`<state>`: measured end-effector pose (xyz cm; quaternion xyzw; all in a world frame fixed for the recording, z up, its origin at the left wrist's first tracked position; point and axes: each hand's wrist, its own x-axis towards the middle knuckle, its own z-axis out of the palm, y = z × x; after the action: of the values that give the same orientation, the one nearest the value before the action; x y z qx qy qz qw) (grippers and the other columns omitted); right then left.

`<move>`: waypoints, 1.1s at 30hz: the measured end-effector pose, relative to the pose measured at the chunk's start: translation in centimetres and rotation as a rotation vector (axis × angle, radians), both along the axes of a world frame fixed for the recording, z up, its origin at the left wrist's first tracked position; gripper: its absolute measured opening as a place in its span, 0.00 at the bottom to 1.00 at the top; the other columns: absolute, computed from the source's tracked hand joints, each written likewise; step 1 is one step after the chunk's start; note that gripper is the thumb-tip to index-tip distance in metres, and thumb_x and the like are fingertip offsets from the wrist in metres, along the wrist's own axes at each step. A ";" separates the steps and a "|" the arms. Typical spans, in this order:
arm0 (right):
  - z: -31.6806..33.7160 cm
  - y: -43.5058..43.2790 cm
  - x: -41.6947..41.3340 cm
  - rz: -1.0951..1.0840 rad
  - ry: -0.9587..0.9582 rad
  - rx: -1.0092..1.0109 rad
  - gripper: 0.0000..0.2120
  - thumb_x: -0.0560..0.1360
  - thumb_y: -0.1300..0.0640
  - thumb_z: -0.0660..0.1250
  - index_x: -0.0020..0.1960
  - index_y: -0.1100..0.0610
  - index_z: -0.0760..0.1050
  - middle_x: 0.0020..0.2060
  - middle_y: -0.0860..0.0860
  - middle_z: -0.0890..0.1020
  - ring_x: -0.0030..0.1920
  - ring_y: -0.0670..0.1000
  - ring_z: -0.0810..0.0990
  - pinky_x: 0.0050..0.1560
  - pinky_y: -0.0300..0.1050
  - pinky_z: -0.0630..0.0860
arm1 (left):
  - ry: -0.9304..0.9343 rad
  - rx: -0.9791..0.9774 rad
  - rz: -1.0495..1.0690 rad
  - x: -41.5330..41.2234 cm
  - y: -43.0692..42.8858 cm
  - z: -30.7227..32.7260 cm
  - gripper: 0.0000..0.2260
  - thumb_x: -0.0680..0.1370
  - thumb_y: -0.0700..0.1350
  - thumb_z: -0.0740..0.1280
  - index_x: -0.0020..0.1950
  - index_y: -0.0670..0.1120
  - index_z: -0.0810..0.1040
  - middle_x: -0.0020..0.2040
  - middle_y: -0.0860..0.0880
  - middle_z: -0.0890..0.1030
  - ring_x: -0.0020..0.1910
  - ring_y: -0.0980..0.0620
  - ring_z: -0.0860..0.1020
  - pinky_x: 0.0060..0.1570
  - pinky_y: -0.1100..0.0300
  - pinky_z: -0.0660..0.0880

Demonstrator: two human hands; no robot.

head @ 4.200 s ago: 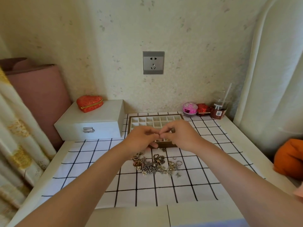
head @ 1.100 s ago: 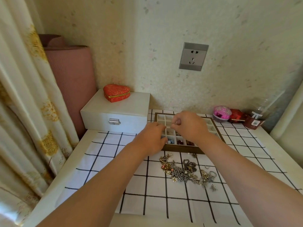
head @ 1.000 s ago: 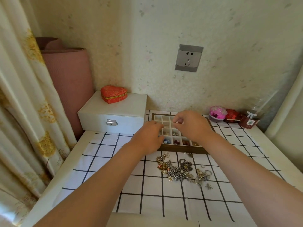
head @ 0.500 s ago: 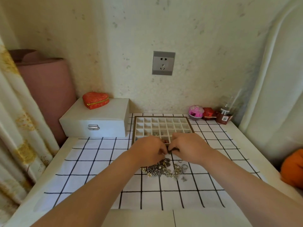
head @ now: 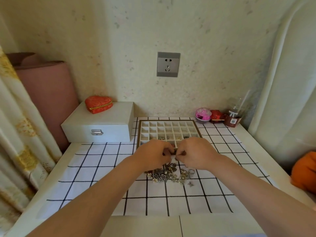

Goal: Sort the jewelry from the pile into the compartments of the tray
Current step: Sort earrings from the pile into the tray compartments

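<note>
A brown-framed tray (head: 168, 120) with many small white compartments lies at the back of the checked cloth; several near compartments hold small pieces. A tangled pile of metal jewelry (head: 169, 173) lies on the cloth just in front of the tray. My left hand (head: 153, 155) and my right hand (head: 196, 153) meet above the pile, at the tray's near edge. Their fingertips pinch a small piece of jewelry (head: 176, 158) between them. The tray's near rim is mostly hidden behind both hands.
A white latched box (head: 100, 124) with a red heart-shaped pouch (head: 98, 104) on it stands left of the tray. A pink ball (head: 203, 115), a red box (head: 216, 116) and a plastic cup (head: 234, 115) stand at the back right. Curtains hang on both sides.
Both hands came back from over the tray's compartments to the pile and now pinch a small piece together. The view has swung back to centre.
</note>
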<state>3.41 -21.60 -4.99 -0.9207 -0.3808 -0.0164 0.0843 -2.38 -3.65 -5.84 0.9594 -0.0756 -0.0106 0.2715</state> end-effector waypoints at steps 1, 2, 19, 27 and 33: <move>0.2 0.1 0.2 -0.047 0.061 0.072 0.07 0.74 0.50 0.69 0.43 0.45 0.86 0.40 0.43 0.84 0.42 0.44 0.80 0.41 0.42 0.74 | -0.003 -0.113 0.030 0.1 0.0 0.0 0.10 0.76 0.45 0.71 0.57 0.52 0.81 0.50 0.55 0.83 0.48 0.56 0.80 0.53 0.56 0.79; 0.4 0.2 0.4 -0.095 0.129 0.165 0.06 0.73 0.51 0.70 0.42 0.45 0.86 0.38 0.42 0.84 0.41 0.43 0.80 0.42 0.43 0.76 | -0.010 -0.233 0.068 0.3 0.1 0.1 0.09 0.76 0.45 0.72 0.55 0.52 0.81 0.49 0.54 0.84 0.49 0.57 0.81 0.54 0.56 0.79; 2.9 4.9 1.6 -0.147 0.317 0.768 0.05 0.72 0.52 0.77 0.45 0.44 0.83 0.39 0.41 0.84 0.40 0.36 0.80 0.45 0.37 0.73 | 0.062 -1.108 0.443 0.9 2.1 2.7 0.08 0.75 0.43 0.74 0.54 0.46 0.81 0.44 0.47 0.86 0.40 0.55 0.84 0.40 0.63 0.80; 3.6 7.0 2.5 -0.050 0.427 0.721 0.03 0.77 0.57 0.72 0.49 0.53 0.85 0.42 0.46 0.84 0.30 0.33 0.77 0.32 0.29 0.72 | 0.006 -1.100 0.463 0.8 4.4 3.0 0.12 0.77 0.44 0.72 0.59 0.47 0.78 0.45 0.46 0.86 0.38 0.53 0.84 0.35 0.63 0.78; 1.3 8.8 4.3 -0.104 0.189 0.434 0.05 0.79 0.52 0.69 0.47 0.47 0.83 0.39 0.39 0.81 0.42 0.38 0.78 0.44 0.37 0.72 | -0.183 -0.303 0.387 1.3 6.3 0.9 0.11 0.82 0.48 0.64 0.63 0.49 0.79 0.55 0.52 0.82 0.53 0.54 0.79 0.52 0.62 0.73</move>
<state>7.74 -12.83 -3.67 -0.8967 -0.3108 -0.0159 0.3146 -1.05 2.63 -4.91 0.9014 0.0844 0.1396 0.4010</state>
